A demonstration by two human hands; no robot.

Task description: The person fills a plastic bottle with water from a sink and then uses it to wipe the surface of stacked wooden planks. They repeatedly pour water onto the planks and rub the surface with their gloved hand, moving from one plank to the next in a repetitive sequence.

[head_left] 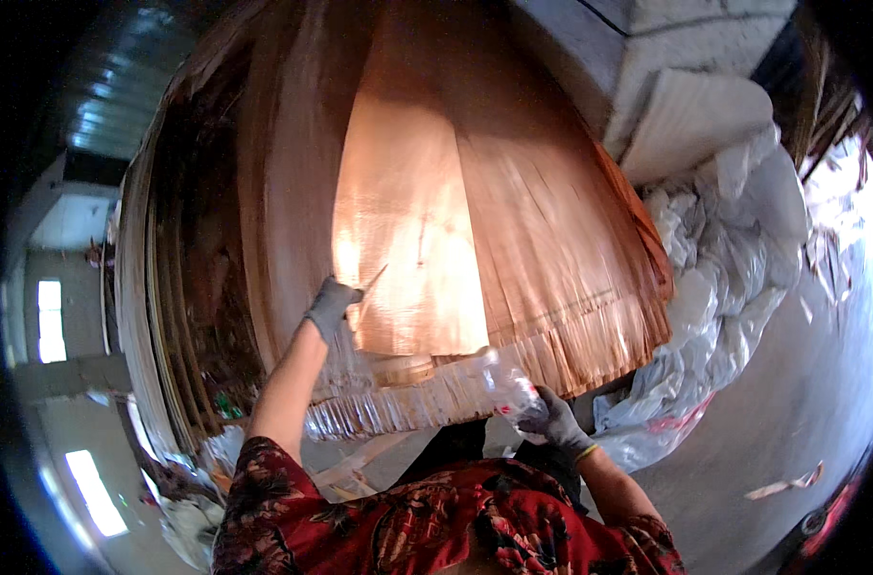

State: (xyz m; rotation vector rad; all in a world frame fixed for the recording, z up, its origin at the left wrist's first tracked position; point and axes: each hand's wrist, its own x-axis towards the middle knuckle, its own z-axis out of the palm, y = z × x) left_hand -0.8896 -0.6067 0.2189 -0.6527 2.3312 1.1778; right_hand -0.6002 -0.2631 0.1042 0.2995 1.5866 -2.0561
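Note:
Large, thin brown wood veneer sheets lie in a wide stack before me, with a brighter, paler sheet in the middle. My left hand, in a grey glove, is closed at the near left edge of the pale sheet. From it sticks out a thin pointed stick, whose exact kind I cannot make out. At the near edge of the stack, my right hand, also gloved, grips a clear plastic bottle. The bottle is tilted, its upper end pointing away from me.
Crumpled clear plastic sheeting is heaped right of the stack, below a pale rounded slab. On the grey floor lies a loose strip. More sheets stand with ragged edges on the left. Scraps lie near my feet.

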